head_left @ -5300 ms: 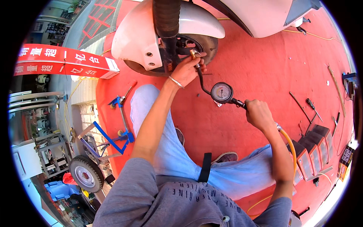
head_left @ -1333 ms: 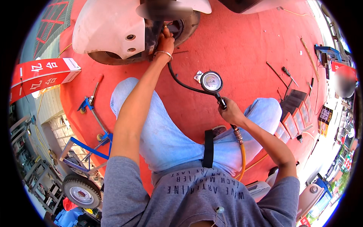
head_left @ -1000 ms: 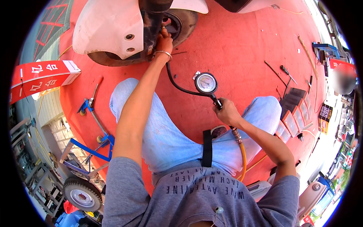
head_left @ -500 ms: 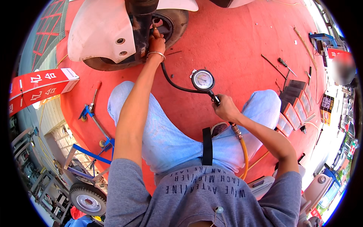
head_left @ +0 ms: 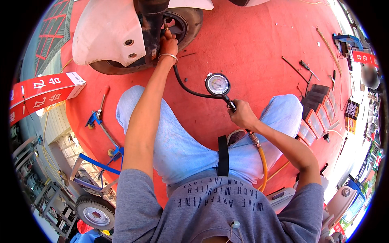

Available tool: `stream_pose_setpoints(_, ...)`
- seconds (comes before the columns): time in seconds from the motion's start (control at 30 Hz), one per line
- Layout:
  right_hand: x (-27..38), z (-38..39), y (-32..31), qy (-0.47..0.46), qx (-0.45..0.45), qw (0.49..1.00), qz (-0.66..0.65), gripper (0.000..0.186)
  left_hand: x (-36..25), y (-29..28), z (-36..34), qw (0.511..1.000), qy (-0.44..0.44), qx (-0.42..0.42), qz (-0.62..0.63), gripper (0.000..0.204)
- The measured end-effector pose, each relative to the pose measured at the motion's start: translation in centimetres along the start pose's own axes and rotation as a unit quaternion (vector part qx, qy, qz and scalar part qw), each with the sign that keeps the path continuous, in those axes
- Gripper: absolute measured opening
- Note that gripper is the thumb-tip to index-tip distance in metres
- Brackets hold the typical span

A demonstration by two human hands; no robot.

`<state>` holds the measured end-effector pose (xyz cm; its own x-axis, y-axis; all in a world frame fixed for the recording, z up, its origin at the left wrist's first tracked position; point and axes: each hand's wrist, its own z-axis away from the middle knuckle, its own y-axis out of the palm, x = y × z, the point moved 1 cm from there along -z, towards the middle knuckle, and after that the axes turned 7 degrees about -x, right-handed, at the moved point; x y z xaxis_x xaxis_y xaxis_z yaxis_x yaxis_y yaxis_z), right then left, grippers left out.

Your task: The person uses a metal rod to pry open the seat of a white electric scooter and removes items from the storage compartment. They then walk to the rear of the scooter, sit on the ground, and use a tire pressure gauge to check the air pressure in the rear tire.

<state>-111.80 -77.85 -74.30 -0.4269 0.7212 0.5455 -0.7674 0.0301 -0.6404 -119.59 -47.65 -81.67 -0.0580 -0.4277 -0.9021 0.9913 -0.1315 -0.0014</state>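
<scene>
My left hand [head_left: 168,45] reaches to the hub of a scooter wheel [head_left: 194,26], its fingers closed on the brass-coloured air chuck [head_left: 165,27] of a black hose. Whether the chuck sits fully on the valve is hidden. A white fender [head_left: 107,34] covers part of the tyre beside it. Between my knees, my right hand [head_left: 244,115] grips the black handle of a tyre inflator, whose round dial gauge [head_left: 217,84] faces up. The black hose [head_left: 184,86] curves from the gauge towards my left hand. A yellow air hose [head_left: 264,162] joins the inflator below my right hand.
Dark boxes [head_left: 318,106] stand in a row on the red floor at right, with long tools [head_left: 308,69] beyond them. A blue trolley jack [head_left: 106,133] lies at left near a red-and-white box [head_left: 48,91]. A loose wheel [head_left: 96,212] is at lower left.
Both hands keep their places and their grips. The view has shifted very slightly; nothing else has visibly moved.
</scene>
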Motion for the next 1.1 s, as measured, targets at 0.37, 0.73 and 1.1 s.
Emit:
stream_pose_setpoints(0.37, -1.2, -0.1, 0.7, -0.010, -0.005, 1.000, 0.029, 0.018, -0.2, -0.6, -0.1, 0.999, -0.020, 0.028, 0.024, 0.036)
stream_pose_setpoints(0.73, -1.2, -0.3, 1.2, 0.003, 0.020, 0.999, -0.035, 0.016, -0.3, -0.8, 0.0, 0.999, -0.017, 0.038, -0.010, 0.045)
stream_pose_setpoints(1.1, -0.3, 0.0, 1.0, 0.030, 0.021, 0.999, -0.036, 0.021, -0.8, -0.3, 0.9, 1.000, -0.012, 0.013, -0.002, 0.034)
